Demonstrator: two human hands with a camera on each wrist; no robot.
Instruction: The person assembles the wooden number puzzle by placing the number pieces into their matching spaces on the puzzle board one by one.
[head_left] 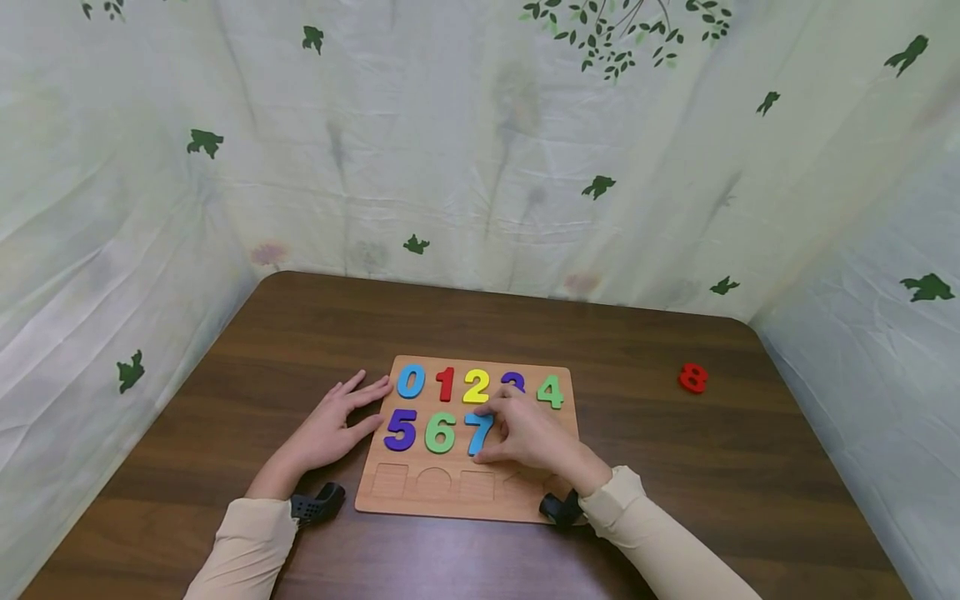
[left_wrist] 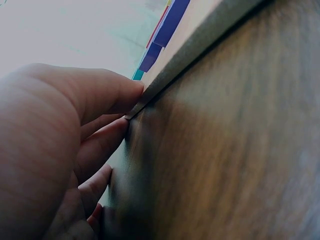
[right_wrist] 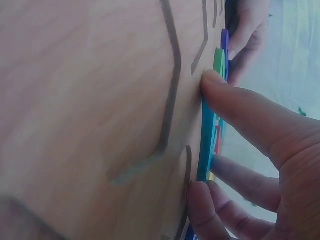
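A wooden number board lies on the brown table. My right hand is over its middle row and pinches the blue number 7 between thumb and fingers. In the right wrist view the blue 7 stands slightly proud of the board's face; whether it is fully seated I cannot tell. With fingers spread, my left hand touches the board's left edge. The left wrist view has its thumb and a fingertip at that edge. Part of the purple 3 is hidden behind my right hand.
Numbers 0 to 6 sit on the board, such as the purple 5 and green 6. Below them are shaped recesses. A red number 8 lies on the table at the right. Patterned white curtains surround the table.
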